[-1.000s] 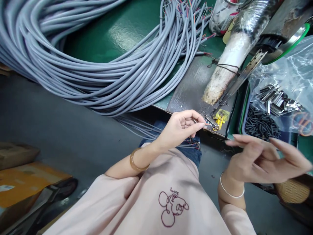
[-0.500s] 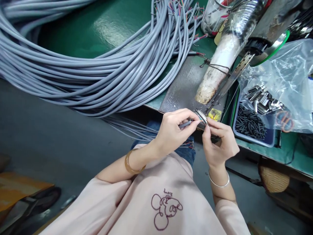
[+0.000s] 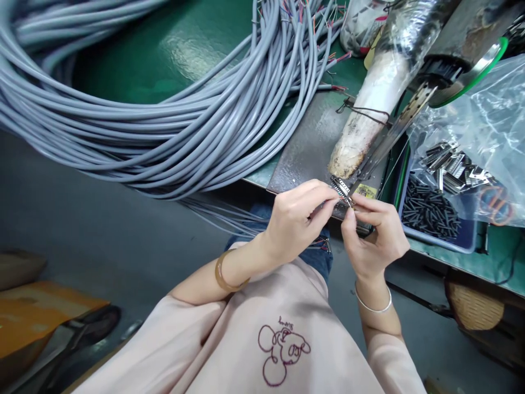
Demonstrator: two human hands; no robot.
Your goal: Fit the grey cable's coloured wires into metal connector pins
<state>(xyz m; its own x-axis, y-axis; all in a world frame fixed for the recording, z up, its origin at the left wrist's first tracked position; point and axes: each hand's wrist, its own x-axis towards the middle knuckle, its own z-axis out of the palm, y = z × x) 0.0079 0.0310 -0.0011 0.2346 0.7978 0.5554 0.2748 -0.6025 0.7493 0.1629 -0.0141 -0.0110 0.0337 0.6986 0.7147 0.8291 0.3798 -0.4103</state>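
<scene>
I read the left hand [image 3: 301,219] as pinching thin wires [image 3: 340,198] at the connector [image 3: 342,185] just beyond its fingertips, where uneven pull could misalign a wire, since the right hand's [image 3: 376,232] narrowed fingers hold I cannot tell what.

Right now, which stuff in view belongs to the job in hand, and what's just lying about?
Likely the job:
- metal connector, by the fingertips of left hand and right hand
- grey cables, wire ends stripped
- black pieces in blue tray
- loose connectors

Probably just about:
- orange carton, lower left
- woven panel, below bench
</scene>
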